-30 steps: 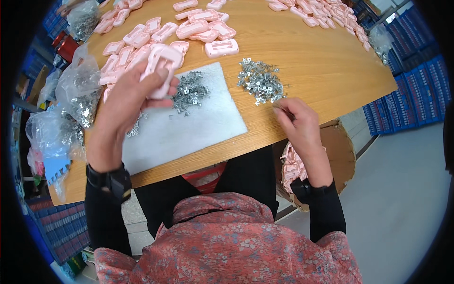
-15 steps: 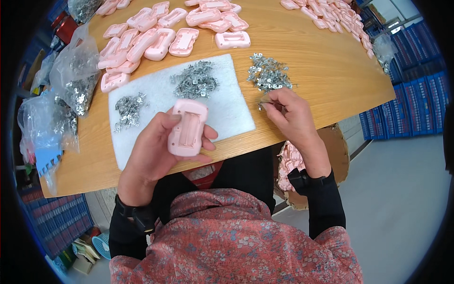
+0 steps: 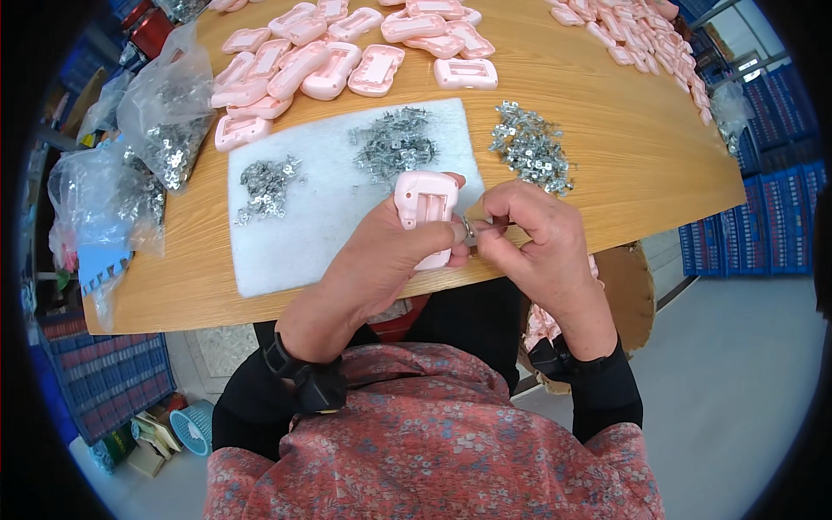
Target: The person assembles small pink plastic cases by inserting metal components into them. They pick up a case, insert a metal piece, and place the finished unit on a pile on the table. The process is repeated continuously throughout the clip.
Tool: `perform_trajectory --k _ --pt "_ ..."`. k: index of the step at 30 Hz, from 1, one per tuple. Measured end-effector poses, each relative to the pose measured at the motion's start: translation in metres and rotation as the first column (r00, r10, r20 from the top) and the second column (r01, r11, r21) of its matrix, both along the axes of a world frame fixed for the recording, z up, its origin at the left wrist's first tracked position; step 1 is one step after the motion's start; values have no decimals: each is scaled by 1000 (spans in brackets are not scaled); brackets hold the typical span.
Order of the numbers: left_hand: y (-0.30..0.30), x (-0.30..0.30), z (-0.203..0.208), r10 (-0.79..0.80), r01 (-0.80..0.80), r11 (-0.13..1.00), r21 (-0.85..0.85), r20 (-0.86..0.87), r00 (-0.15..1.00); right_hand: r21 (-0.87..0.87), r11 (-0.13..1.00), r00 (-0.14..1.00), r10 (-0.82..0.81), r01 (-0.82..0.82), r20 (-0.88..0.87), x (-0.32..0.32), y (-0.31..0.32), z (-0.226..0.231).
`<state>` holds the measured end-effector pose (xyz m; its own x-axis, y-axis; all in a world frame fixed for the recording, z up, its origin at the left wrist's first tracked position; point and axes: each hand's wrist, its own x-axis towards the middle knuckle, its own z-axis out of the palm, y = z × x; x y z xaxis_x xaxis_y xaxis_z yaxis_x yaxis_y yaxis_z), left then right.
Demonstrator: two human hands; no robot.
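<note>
A pink plastic housing (image 3: 425, 192) with a long recessed battery compartment is gripped in my left hand (image 3: 390, 247), tilted up above the front edge of a white felt pad (image 3: 295, 251). My left thumb lies across the lower part of the compartment. Close against the housing's right side, my right hand (image 3: 537, 238) is closed in a pinch. A small shiny metal contact piece (image 3: 469, 227) shows between its fingertips and my left thumb; a thin dark sliver also shows at the right fingers, its kind unclear. Piles of metal contacts (image 3: 397, 146) lie beyond my hands.
More contacts sit on the pad's left (image 3: 267, 186) and on bare wood at right (image 3: 529, 147). Many pink housings (image 3: 329, 69) cover the table's (image 3: 607, 156) far side. Plastic bags of metal parts (image 3: 169, 113) stand at left. Below the right edge is a carton (image 3: 631, 299) holding pink parts.
My right hand has come from beside the right-hand pile to the housing, with a small metal piece at its fingertips. My left hand has moved right with the housing, its thumb now over the compartment.
</note>
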<state>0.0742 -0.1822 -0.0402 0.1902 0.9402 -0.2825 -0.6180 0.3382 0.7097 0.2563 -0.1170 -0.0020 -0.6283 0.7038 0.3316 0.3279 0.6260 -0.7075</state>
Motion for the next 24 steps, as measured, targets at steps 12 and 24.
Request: perform_trajectory --k 12,24 --pt "-9 3 3 198 -197 980 30 -10 980 -666 746 972 -158 2 -174 -2 -13 -17" --pt "-4 1 11 313 -335 911 242 125 941 -856 281 822 -265 -435 -504 -6 -18 -34"
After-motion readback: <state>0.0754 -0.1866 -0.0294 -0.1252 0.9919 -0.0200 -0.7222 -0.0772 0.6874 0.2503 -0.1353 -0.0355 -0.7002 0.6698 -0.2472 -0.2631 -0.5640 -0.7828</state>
